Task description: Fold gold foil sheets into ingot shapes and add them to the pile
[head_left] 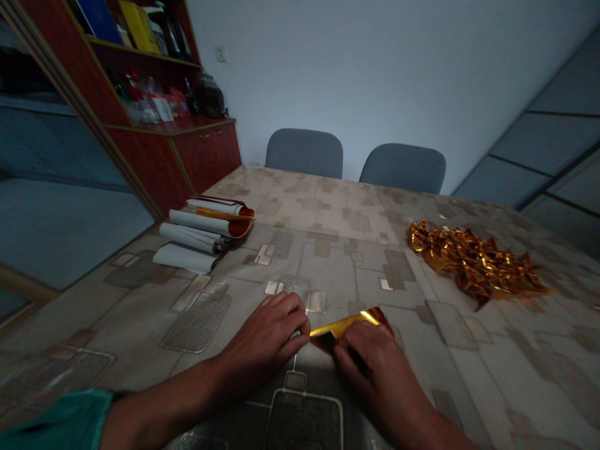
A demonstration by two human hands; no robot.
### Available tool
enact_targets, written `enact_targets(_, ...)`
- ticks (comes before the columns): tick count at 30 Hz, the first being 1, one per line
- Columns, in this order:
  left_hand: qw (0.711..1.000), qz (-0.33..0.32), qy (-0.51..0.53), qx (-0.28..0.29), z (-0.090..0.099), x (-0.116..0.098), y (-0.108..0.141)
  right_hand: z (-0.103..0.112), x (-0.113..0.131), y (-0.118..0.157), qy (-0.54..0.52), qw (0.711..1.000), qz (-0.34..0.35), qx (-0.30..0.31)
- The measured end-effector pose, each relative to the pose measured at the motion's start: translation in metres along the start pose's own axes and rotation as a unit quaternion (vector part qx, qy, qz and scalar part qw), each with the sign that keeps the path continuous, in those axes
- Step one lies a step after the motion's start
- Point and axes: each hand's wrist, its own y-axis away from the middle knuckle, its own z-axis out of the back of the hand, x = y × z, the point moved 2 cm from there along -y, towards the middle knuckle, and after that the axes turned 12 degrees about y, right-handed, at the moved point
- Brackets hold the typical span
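Observation:
A piece of shiny gold foil paper [349, 324], partly rolled or folded, lies between my hands just above the table. My left hand [272, 328] pinches its left end, with the fingertips curled together. Wrapped round its right part is my right hand [372, 362], whose fingers are closed and hide much of the paper. A dark opening shows in the paper's fold near my right thumb. To the right on the table sits a pile of folded gold foil pieces [478, 259]. At the left lie several curled sheets [201, 234], white outside and gold inside.
A patterned tablecloth [328, 219] covers the table. Beyond the far edge stand two grey chairs [304, 152] [403, 167] against the wall. A red-brown cabinet [206, 153] with shelves of jars and packages is at the back left.

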Motion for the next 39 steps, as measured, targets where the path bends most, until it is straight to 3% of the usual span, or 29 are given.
enact_targets(9,0.999,0.041,-0.027,0.018,0.004,-0.005,-0.005,-0.007,-0.001,0.0,0.062,0.997,-0.018,-0.049)
enact_targets(24,0.998,0.02,-0.057,-0.006,0.0,-0.003,-0.009,-0.011,-0.003,0.0,0.167,0.985,-0.008,-0.046)
enact_targets(39,0.997,0.031,-0.069,-0.018,0.0,-0.009,-0.009,-0.012,-0.004,0.0,0.204,0.977,0.009,-0.062)
